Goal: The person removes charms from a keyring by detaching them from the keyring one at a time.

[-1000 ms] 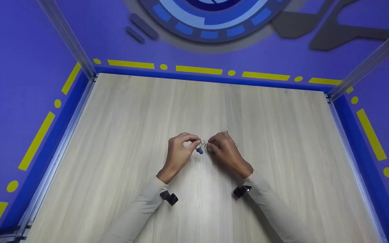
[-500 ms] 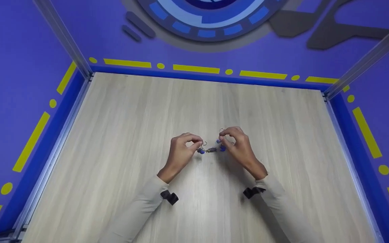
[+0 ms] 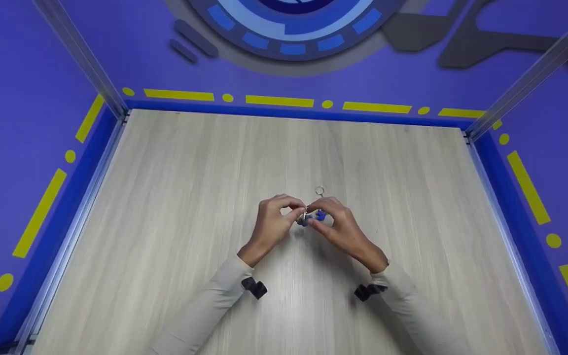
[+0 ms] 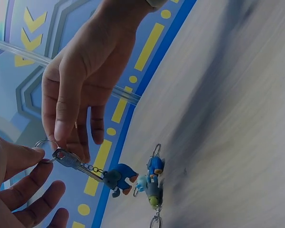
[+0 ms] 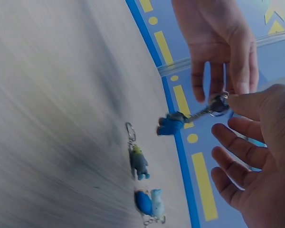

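In the head view my left hand (image 3: pixel 274 222) and right hand (image 3: pixel 340 224) meet over the middle of the table. The left thumb and index finger pinch a metal key ring (image 4: pixel 46 141). A silver key (image 4: pixel 69 160) and a short chain with a small blue-and-grey figure (image 4: pixel 119 178) hang from it. My right fingertips close in on the ring's other side, the thumb right at it in the right wrist view. Beneath lie more keychains: a grey figure with a yellow-green top (image 5: pixel 139 162), a blue one (image 5: pixel 143 202) and a pale blue one (image 5: pixel 157 204).
A loose-looking split ring (image 3: pixel 319 191) shows on the pale wood tabletop (image 3: pixel 215 162), just beyond the right hand. Blue panels (image 3: pixel 284 88) with yellow marks stand along the back and sides, joined by metal posts. Each wrist carries a small black camera (image 3: pixel 254 287).
Half a second ago the right hand was farther right, over the other keychains. It has come back left to the left hand's ring. The left hand has shifted slightly right, still pinching.
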### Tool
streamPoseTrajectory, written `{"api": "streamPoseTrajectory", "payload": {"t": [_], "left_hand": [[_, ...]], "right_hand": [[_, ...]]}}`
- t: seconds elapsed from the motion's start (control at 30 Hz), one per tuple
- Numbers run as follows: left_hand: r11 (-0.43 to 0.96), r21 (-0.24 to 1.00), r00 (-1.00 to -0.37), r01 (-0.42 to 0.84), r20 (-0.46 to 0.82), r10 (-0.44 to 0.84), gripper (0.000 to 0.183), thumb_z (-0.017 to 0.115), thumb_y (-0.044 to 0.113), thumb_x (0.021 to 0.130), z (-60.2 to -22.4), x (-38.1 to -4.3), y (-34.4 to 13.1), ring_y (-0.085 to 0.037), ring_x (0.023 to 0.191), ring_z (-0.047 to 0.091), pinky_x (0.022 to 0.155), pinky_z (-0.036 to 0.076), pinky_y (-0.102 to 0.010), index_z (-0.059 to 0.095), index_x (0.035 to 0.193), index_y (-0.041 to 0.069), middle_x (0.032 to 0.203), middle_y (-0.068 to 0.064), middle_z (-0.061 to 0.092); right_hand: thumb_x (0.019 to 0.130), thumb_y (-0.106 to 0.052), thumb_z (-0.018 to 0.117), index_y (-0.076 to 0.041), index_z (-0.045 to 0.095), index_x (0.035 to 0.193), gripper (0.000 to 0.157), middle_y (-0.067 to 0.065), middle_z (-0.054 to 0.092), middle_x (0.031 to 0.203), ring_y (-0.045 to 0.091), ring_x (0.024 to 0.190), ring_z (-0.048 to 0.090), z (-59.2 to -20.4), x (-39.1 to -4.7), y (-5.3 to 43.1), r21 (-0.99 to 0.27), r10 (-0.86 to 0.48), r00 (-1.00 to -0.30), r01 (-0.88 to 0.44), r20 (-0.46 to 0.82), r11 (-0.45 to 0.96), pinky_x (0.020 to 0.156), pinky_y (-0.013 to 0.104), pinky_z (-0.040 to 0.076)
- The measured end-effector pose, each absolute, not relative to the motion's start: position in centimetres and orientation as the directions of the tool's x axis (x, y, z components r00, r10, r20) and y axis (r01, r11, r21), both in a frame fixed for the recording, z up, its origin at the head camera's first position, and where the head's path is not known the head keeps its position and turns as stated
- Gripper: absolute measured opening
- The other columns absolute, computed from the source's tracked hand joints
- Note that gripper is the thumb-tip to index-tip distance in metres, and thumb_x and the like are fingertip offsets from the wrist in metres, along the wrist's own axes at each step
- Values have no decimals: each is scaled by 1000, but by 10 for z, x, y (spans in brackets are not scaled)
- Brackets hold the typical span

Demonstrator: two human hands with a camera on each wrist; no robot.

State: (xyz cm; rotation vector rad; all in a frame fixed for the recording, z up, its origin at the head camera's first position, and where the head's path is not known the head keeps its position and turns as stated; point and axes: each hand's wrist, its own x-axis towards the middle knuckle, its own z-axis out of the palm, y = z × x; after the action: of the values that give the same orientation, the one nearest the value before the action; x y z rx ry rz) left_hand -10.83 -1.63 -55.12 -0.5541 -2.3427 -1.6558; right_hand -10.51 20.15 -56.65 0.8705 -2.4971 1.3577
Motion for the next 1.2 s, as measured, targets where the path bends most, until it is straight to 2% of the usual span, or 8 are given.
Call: {"api": "streamPoseTrajectory", "payload": {"t": [0.17, 0.3, 0.4, 0.6, 0.8, 0.97, 1.1, 1.2], "left_hand": [[279, 860, -903, 427, 390, 178, 5, 87, 3, 94, -551, -108, -13, -12, 87, 72, 83, 58, -39, 86, 94, 8, 89, 3, 79], [272, 863, -904, 425, 390, 175, 5, 87, 4, 94, -550, -108, -12, -12, 86, 72, 82, 57, -36, 85, 93, 8, 88, 3, 79], [268, 868, -907, 418, 382, 177, 5, 87, 4, 94, -550, -108, -12, -11, 86, 71, 82, 56, -32, 85, 93, 9, 87, 4, 79], [264, 871, -908, 414, 374, 188, 6, 87, 5, 94, -549, -107, -12, -11, 88, 72, 83, 56, -32, 85, 93, 11, 88, 6, 79], [269, 865, -904, 424, 385, 188, 8, 85, 0, 94, -549, -108, -15, -12, 88, 72, 84, 57, -33, 85, 94, 8, 89, 4, 79], [291, 856, -902, 428, 388, 187, 9, 84, -1, 94, -547, -108, -18, -12, 88, 72, 84, 57, -34, 85, 95, 8, 90, 4, 79], [304, 853, -904, 425, 381, 193, 8, 84, 0, 95, -547, -108, -19, -11, 88, 72, 84, 57, -34, 85, 96, 8, 90, 4, 80], [307, 856, -908, 416, 372, 195, 7, 84, 0, 95, -547, -108, -19, -11, 88, 72, 84, 57, -34, 85, 96, 7, 91, 3, 80]], "right_hand": [[96, -8, 87, -4, 77, 121, 27, 8, 77, 118, 35, 109, 70, -573, -102, 196, -711, -415, -808, -575, 418, 404, 91, 58, 57], [94, -5, 88, -3, 76, 119, 28, 9, 77, 115, 42, 101, 69, -577, -102, 194, -725, -401, -807, -577, 433, 376, 86, 56, 56], [93, -5, 89, -5, 75, 116, 27, 7, 77, 112, 39, 97, 69, -578, -101, 194, -748, -387, -817, -561, 429, 355, 84, 54, 55], [92, -2, 88, -5, 73, 109, 23, 7, 77, 109, 33, 99, 70, -577, -98, 197, -813, -363, -847, -501, 389, 297, 89, 42, 53], [91, 7, 85, 3, 73, 108, 21, 15, 77, 104, 25, 98, 71, -573, -94, 196, -838, -326, -868, -467, 374, 282, 94, 25, 51], [95, 14, 77, 9, 73, 106, 13, 20, 77, 101, 25, 99, 74, -568, -93, 197, -847, -301, -864, -477, 403, 234, 99, 24, 53], [96, 14, 75, 4, 76, 105, 14, 16, 79, 102, 32, 107, 75, -568, -94, 201, -848, -276, -864, -483, 421, 218, 104, 23, 52], [97, 11, 75, 0, 79, 105, 15, 13, 81, 105, 30, 109, 75, -570, -96, 204, -848, -255, -870, -478, 422, 228, 103, 23, 53]]}}
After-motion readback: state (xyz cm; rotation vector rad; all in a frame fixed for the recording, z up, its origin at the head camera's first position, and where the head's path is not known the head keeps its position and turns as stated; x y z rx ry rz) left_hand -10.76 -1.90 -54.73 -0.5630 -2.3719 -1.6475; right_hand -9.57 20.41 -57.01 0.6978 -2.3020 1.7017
